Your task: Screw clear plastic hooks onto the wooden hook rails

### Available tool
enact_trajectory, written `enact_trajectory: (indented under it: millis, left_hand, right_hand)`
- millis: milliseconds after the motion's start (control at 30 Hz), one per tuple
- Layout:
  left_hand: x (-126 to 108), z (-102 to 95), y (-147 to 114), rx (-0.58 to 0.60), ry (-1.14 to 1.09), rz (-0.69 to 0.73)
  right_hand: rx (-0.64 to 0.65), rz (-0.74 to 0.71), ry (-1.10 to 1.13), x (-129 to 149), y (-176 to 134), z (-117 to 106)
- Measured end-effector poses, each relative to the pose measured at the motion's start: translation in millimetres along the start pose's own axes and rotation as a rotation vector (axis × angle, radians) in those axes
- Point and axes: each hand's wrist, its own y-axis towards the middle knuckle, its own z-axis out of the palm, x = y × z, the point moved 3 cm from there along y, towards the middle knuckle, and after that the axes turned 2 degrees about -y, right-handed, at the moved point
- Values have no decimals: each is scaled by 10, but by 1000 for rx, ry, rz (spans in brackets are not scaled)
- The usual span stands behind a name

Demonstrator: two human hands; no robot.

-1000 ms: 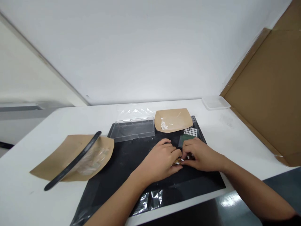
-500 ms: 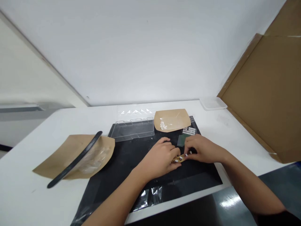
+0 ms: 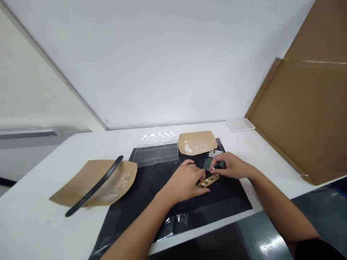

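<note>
My left hand (image 3: 185,182) is closed on the near end of a narrow brown strip (image 3: 214,179), thumb along its lower edge. Dark round spots run along the strip, and small white pieces stand on the end by my left fingers. Just above the strip's far end, my right hand (image 3: 230,166) pinches a small white piece (image 3: 213,168). A dark green square (image 3: 207,164) lies partly behind the right fingers. Beyond it is a sheet of round white dots (image 3: 215,153). All this rests on a black mat (image 3: 225,200).
A brown paper tray (image 3: 202,139) with small white pieces stands at the back, beside a clear plastic tray (image 3: 157,153). On the left, a black curved bar (image 3: 94,186) lies across another paper tray (image 3: 73,180) holding clear plastic bags. A clear lid (image 3: 240,124) and cardboard (image 3: 298,119) are at right.
My right hand has risen off the strip with a white piece in its fingertips, uncovering dark spots at the far end. My left hand keeps its hold. The camera view has shifted slightly.
</note>
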Motion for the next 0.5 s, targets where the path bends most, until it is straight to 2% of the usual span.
enact_trajectory:
  millis: [133, 300, 500]
  left_hand:
    - [-6, -61, -7, -65, -7, -23]
    - [-44, -185, -2, -253, -80, -44]
    - [-106, -168, -7, -243, -247, 63]
  right_hand:
    - [-21, -26, 62, -28, 41, 20]
    - [-20, -42, 222, -35, 50, 40]
    - [18, -57, 320, -28, 20, 72]
